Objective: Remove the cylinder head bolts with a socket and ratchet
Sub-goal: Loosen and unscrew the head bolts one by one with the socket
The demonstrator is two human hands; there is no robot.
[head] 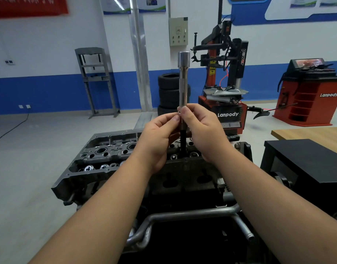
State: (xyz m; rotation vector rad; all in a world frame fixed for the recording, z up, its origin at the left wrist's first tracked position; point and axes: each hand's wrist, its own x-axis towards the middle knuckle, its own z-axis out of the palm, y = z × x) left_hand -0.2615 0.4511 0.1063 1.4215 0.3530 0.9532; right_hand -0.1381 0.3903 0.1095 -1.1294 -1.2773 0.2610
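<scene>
Socket extension: upright, silver, wide end up; its dark lower end is hidden behind the fingers. Left hand and right hand both pinch its lower shaft. Cylinder head: directly below, partly covered by the forearms; bolts indistinct. Behind: tyre stack, tyre changer.

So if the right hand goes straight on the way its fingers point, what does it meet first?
Its fingers point left, so likely the upright silver metal extension bar they already pinch, then the left hand; depth is unclear.
</scene>
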